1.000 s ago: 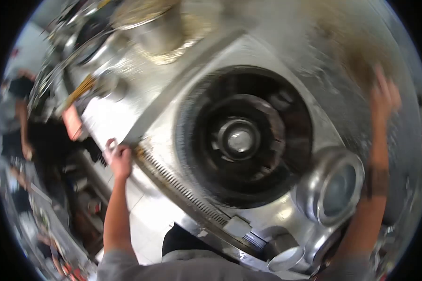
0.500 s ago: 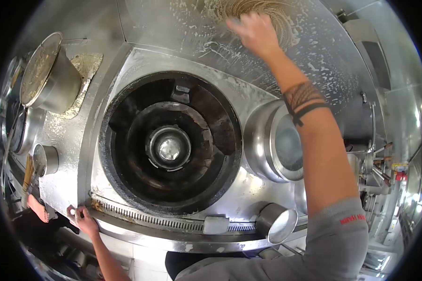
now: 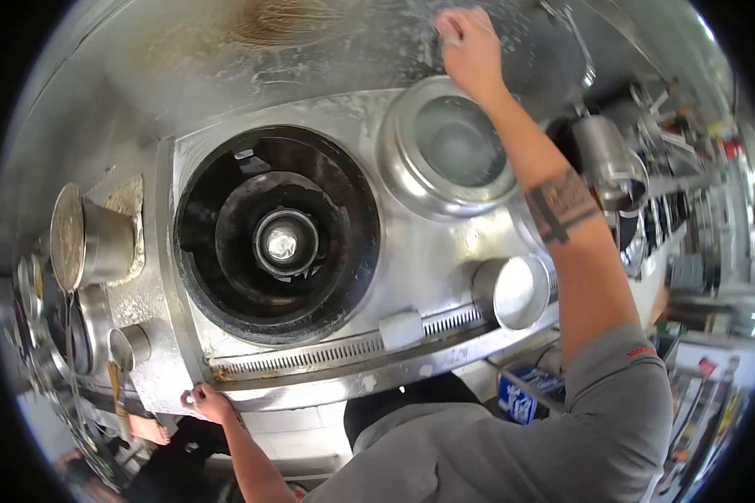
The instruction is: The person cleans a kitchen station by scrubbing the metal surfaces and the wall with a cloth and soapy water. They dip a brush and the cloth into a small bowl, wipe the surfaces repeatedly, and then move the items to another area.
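Note:
My right hand (image 3: 473,52) is raised at the steel back wall (image 3: 369,63), its fingers closed. Whatever it holds is too small or hidden to name. Foamy streaks and a brown smeared patch (image 3: 289,21) mark the wall to its left. Just below that hand sits a round steel pot (image 3: 403,155) with cloudy liquid in it. My left hand (image 3: 210,402) rests on the stove's front edge at the lower left, fingers curled; what is between them, if anything, cannot be made out. The large black burner ring (image 3: 277,327) lies between the two hands.
A tall steel pot (image 3: 109,243) and a small cup (image 3: 134,345) stand on the left ledge. A white block (image 3: 401,330) lies on the front grate, beside a steel ladle or cup (image 3: 520,292). More pots and utensils are at the right. A person's hand (image 3: 148,429) shows lower left.
The camera view has turned to the right. My right hand has moved right along the wall, away from the brown patch. My left hand stays at the front edge.

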The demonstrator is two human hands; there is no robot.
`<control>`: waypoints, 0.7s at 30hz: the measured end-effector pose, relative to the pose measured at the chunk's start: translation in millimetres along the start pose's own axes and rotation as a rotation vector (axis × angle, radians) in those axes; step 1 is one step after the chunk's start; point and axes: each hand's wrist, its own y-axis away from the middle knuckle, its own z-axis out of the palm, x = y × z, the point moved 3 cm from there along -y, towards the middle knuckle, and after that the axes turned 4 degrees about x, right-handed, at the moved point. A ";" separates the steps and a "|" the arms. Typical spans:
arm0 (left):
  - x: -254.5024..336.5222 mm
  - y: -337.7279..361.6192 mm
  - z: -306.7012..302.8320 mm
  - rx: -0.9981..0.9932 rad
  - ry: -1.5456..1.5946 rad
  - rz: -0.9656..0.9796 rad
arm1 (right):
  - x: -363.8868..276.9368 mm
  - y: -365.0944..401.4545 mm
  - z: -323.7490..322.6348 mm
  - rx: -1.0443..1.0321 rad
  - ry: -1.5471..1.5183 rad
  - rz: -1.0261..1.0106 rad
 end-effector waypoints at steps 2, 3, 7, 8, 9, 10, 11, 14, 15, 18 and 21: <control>-5.6 -1.7 3.2 0.095 -0.124 0.151 | -18.8 56.6 -75.8 -0.011 -0.037 0.237; 0.3 0.2 -2.8 0.032 -0.082 0.102 | -23.4 97.4 -111.5 -0.011 -0.025 0.317; 15.5 7.3 -9.1 -0.058 -0.070 0.085 | -53.1 268.7 -242.2 -0.039 0.245 0.630; 13.2 3.5 -7.6 -0.116 -0.152 0.130 | -62.9 305.3 -266.2 -0.002 0.336 0.738; -1.0 -8.1 6.7 -0.210 -0.048 0.109 | -66.3 342.1 -289.3 -0.084 0.256 0.950; 7.2 -3.3 2.3 -0.206 -0.002 0.115 | -72.9 368.8 -309.0 -0.111 0.177 0.909; 11.3 -0.5 0.4 0.118 -0.243 0.337 | -85.2 376.5 -327.7 -0.111 0.099 0.887; 65.8 42.1 -2.4 0.223 -0.021 0.281 | -118.6 381.3 -395.9 -0.194 0.119 0.757; 112.1 75.2 -14.0 0.224 0.032 0.349 | -123.6 394.2 -417.5 -0.217 0.081 0.843; 227.7 157.9 -16.4 0.070 0.410 0.866 | -142.8 449.9 -472.0 -0.151 0.100 1.114; 345.3 277.3 -60.3 -0.197 0.720 1.302 | -155.9 525.3 -525.4 -0.182 0.130 1.287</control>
